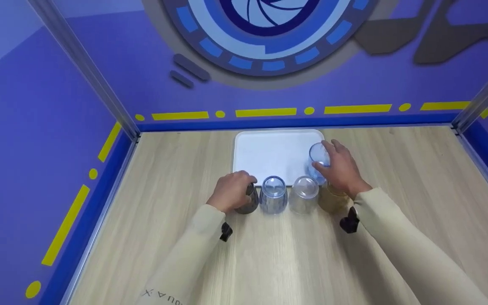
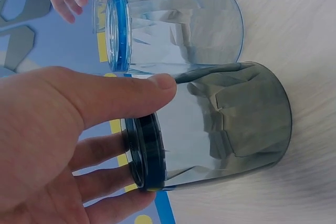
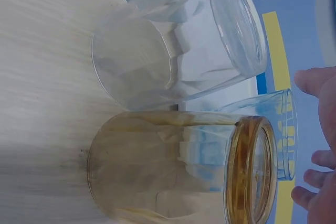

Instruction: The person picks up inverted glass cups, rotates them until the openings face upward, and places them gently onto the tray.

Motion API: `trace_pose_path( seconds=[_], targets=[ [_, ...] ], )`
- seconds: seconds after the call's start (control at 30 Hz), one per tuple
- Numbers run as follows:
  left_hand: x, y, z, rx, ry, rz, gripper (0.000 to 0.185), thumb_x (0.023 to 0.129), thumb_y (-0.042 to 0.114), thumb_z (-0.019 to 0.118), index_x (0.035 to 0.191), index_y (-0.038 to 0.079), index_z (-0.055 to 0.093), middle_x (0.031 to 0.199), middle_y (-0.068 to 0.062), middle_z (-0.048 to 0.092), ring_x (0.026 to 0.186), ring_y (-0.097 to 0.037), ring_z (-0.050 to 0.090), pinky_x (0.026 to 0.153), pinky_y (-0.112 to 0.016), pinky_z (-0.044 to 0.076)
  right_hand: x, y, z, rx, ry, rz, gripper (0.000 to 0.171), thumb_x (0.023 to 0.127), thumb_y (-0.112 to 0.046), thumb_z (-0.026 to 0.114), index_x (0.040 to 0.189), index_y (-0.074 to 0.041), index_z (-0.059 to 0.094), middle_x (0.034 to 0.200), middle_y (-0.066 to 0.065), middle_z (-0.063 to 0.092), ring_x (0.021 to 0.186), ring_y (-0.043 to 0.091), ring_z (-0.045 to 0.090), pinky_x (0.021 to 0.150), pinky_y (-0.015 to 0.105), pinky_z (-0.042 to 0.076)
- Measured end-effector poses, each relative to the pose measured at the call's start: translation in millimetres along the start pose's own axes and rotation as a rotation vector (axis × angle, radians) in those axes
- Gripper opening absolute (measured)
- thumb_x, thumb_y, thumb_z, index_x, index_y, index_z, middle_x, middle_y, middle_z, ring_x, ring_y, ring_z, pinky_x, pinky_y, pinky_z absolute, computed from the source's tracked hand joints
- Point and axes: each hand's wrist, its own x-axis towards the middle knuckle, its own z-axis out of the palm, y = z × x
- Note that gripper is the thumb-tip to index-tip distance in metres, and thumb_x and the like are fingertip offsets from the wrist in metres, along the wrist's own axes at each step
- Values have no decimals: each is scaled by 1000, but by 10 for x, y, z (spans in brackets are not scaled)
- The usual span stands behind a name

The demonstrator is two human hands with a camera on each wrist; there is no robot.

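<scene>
Cups stand upside down in a row on the wooden table, just in front of a white tray: from left to right a grey cup, a blue cup, a clear cup and an amber cup. The left hand grips the grey cup, thumb across its near side and fingers curled round the raised base, as the left wrist view shows; that cup rests rim-down on the table, just beside the blue one. The right hand holds a second blue cup over the tray's right edge, thumb and fingers wrapped about its side; whether that cup touches the tray or hangs slightly above it I cannot tell from the head view. In the right wrist view the amber cup fills the foreground with the clear cup next to it, and the held blue cup shows behind them beside the fingertips. Both arms wear pale sleeves, each with a black strap at the wrist. Behind the table rise purple walls with yellow dashes and a round blue emblem.
</scene>
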Motion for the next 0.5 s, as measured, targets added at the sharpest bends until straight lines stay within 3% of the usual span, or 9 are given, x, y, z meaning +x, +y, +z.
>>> trace_pose_path(
  seconds=[0.5],
  targets=[
    [-80,-24,-99,-23,15,12,45,77,8,76,120,13,68,119,-7,68,111,-24,63,85,-45,55,-164,-205,50,38,11,-66,71,92,-37,63,152,-16,30,160,18,17,146,40,19,114,59,25]
  ],
)
